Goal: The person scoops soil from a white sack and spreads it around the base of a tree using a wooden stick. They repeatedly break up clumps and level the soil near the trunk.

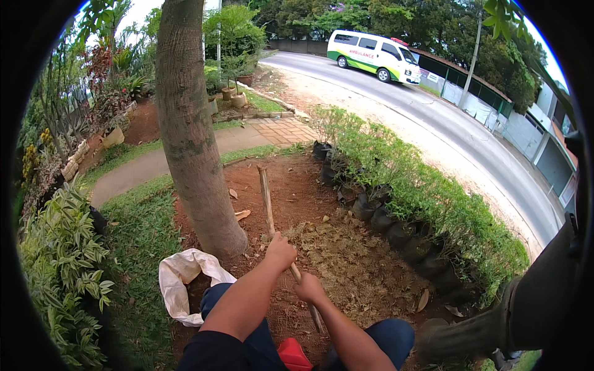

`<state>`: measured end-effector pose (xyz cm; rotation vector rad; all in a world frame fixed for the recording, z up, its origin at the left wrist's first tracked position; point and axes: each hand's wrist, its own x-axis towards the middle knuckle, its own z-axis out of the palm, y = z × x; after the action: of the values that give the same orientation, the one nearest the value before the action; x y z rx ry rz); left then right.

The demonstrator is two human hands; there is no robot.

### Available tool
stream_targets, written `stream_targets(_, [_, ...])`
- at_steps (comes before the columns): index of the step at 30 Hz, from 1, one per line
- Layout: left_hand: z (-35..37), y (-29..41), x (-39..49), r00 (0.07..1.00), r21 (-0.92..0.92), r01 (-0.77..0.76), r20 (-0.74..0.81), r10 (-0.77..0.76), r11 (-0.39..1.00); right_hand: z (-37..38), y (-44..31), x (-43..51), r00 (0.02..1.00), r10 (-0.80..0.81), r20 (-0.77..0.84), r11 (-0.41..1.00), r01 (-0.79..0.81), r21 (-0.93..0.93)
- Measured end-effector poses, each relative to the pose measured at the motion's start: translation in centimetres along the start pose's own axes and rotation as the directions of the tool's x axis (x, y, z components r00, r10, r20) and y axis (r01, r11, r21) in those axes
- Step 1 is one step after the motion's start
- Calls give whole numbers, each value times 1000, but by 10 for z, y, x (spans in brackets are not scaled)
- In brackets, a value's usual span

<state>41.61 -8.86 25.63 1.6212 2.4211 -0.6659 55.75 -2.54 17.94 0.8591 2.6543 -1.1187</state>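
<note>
Both my hands grip a long wooden stick (266, 197), slanting across reddish soil (292, 181). Higher on the stick is my left hand (280, 252), fingers wrapped around it. My right hand (309, 288) holds it lower down, just below the left. The stick's lower end reaches near the ground between my knees; whether it touches the soil I cannot tell. A white woven sack (172, 283) with its rim rolled down stands by my left knee, dark soil inside. Between my legs shows part of a red plastic object (294, 355), mostly cut off by the picture's edge.
A tree trunk (192, 125) rises ahead on the left. Dry clippings (352, 259) cover soil on the right, bordered by leafy plants (417, 195) in black grow bags (382, 219). A dark post (529, 297) stands at far right. Beyond, an ambulance van (371, 53) is on the road (445, 116).
</note>
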Motion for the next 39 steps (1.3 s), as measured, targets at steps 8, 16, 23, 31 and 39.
stream_targets(8, [-9,-52,-45,984,-370,38,178,30,928,5,-37,1,987,-157,44,986,153,72])
stream_targets(16, [-24,-132,-137,938,-848,-280,-341,-59,449,4,-64,-10,989,-139,41,990,138,18])
stream_targets(23, [150,-180,-190,784,-996,8,-46,-619,84,4,-83,-35,966,-161,-201,987,161,-19])
stream_targets(31, [359,-131,-184,559,-859,330,512,-652,-392,-13,-116,-64,898,-366,-244,923,384,30])
stream_targets(39, [370,-100,-169,445,-740,639,579,-683,-211,-7,-84,-98,924,-310,-225,940,334,75])
